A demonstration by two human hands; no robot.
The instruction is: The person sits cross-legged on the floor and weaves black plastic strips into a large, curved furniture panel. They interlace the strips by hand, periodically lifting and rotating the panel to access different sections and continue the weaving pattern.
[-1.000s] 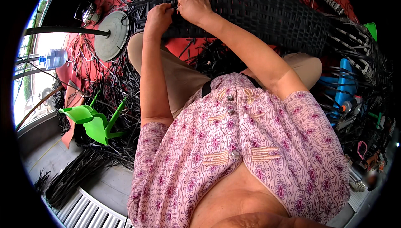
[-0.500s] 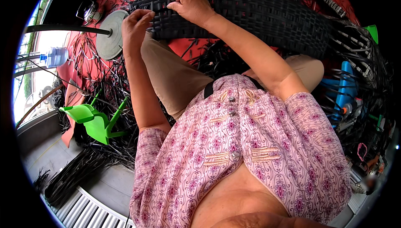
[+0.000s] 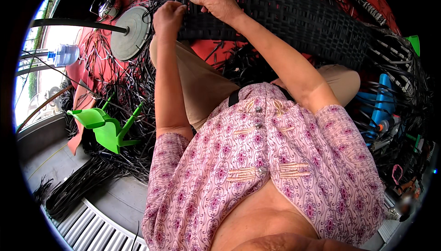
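Observation:
A long black woven rattan panel [image 3: 294,16] lies across the top of the view, over my knees. My left hand [image 3: 169,17] is closed on the panel's left end, fingers curled around its edge strands. Just to its right, my right hand [image 3: 219,3] pinches a black strand at the top edge of the weave. Both forearms reach up from my pink patterned blouse. The fingertips are partly hidden in the weave.
Loose black rattan strips [image 3: 115,108] are strewn over a red cloth [image 3: 92,67] on the left. A round grey disc [image 3: 131,32], a water bottle [image 3: 64,54] and a green plastic chair [image 3: 105,127] lie left. A blue object [image 3: 383,108] and more strands sit right.
My left hand went left off the panel, then came back up onto its left end. My right hand stayed on the top edge, shifting slightly.

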